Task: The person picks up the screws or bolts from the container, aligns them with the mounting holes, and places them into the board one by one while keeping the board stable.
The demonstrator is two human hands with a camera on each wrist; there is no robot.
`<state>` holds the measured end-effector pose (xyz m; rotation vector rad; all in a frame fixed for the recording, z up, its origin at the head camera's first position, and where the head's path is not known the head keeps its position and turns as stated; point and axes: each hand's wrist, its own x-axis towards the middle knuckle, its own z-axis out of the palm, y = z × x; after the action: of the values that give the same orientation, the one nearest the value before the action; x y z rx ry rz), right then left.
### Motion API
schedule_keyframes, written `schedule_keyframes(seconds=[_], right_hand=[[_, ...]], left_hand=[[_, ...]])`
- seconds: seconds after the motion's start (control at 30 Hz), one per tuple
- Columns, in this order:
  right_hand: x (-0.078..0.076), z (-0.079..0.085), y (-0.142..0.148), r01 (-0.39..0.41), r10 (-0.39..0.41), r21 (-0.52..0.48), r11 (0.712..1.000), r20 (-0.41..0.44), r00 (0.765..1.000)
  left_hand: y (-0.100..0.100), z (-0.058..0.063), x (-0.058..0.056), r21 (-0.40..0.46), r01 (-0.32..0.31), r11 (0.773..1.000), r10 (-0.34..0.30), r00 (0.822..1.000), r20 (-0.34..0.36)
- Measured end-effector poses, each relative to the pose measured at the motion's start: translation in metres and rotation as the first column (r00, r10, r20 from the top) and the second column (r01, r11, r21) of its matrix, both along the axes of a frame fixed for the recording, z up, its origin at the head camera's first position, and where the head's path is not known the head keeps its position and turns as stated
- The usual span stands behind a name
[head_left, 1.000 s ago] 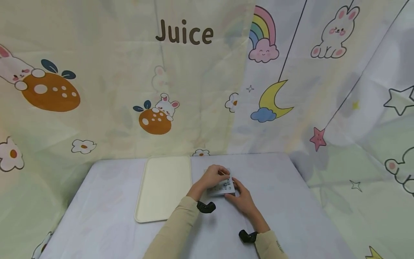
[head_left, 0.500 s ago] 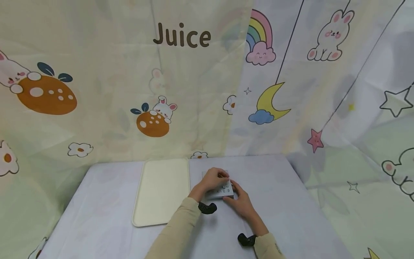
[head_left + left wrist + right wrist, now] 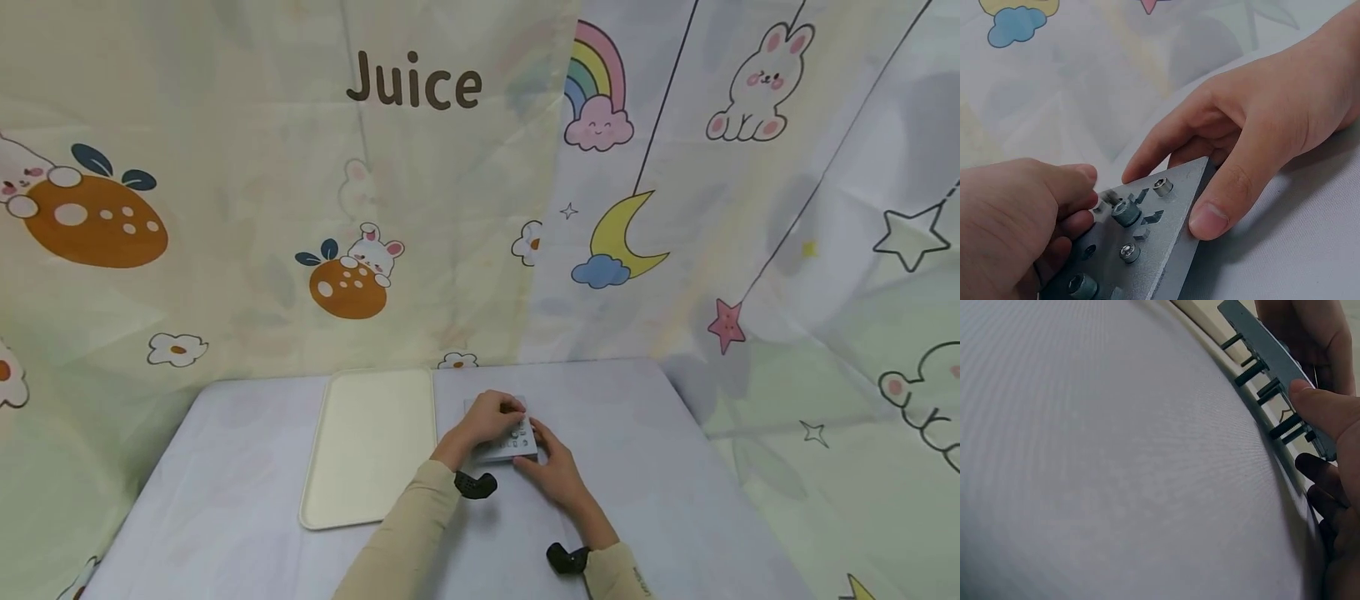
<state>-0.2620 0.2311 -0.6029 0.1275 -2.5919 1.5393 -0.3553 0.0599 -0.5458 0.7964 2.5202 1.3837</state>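
Observation:
A grey metal plate (image 3: 497, 455) is held tilted over the table by the right hand (image 3: 558, 473). In the left wrist view the right thumb (image 3: 1213, 219) presses the plate's near edge while the fingers reach round its far side. Socket-head screws (image 3: 1126, 212) stand in the plate's face among small slots. The left hand (image 3: 491, 417) is above the face, fingers curled, its fingertips pinching a small blurred screw (image 3: 1109, 197) near the far edge; the grip is partly hidden. Threaded shanks (image 3: 1250, 374) stick out of the underside in the right wrist view.
A cream rectangular tray (image 3: 375, 450) lies left of the hands on the white-covered table (image 3: 637, 467). A printed cloth (image 3: 450, 183) hangs behind the table. Each wrist wears a black camera mount (image 3: 476, 485).
The head view has shifted slightly, so the whole scene sits further left. Both hands keep their places at the plate; the left fingers move only a little.

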Motion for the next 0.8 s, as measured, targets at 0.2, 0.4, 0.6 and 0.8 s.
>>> schedule_keyframes(seconds=[0.2, 0.4, 0.6, 0.8], right_hand=[[-0.003, -0.001, 0.001, 0.010, -0.010, 0.022, 1.000, 0.009, 1.000], [-0.004, 0.000, 0.004, 0.024, -0.026, 0.033, 0.999, 0.057, 0.998], [0.004, -0.005, 0.002, 0.041, -0.042, 0.024, 0.999, 0.063, 0.997], [0.008, 0.000, 0.014, 0.039, -0.050, 0.108, 0.993, 0.107, 0.993]], left_hand=[[-0.004, 0.006, 0.001, 0.036, -0.002, 0.999, 0.002, 1.000, 0.013], [-0.012, 0.014, 0.005, 0.077, -0.010, 0.997, 0.009, 1.000, 0.010], [-0.052, 0.018, 0.023, 0.066, -0.024, 0.998, 0.025, 1.000, -0.015], [-0.132, 0.018, 0.054, -0.060, -0.170, 0.984, 0.154, 0.966, -0.208]])
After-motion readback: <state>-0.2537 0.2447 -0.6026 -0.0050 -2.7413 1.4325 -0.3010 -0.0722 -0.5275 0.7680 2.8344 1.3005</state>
